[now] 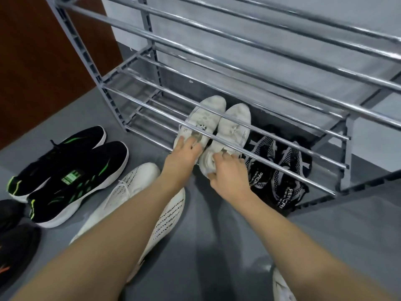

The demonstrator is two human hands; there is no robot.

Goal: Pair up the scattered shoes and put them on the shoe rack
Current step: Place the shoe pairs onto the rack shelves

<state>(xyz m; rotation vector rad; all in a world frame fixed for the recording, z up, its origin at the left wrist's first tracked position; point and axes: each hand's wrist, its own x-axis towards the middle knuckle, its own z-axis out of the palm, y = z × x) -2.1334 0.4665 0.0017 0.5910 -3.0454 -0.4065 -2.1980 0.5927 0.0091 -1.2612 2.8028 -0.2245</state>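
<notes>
A grey metal shoe rack with chrome bars stands ahead. Two worn white sneakers sit side by side on its lowest tier, toes pointing inward. My left hand grips the heel opening of the left white sneaker. My right hand grips the heel of the right white sneaker. A pair of black-and-white patterned shoes rests on the same tier, just to the right.
On the grey floor to the left lie a black-and-green sneaker pair, a white knit pair partly under my left forearm, and dark shoes at the left edge. Another white shoe peeks in at the bottom. A brown door stands behind.
</notes>
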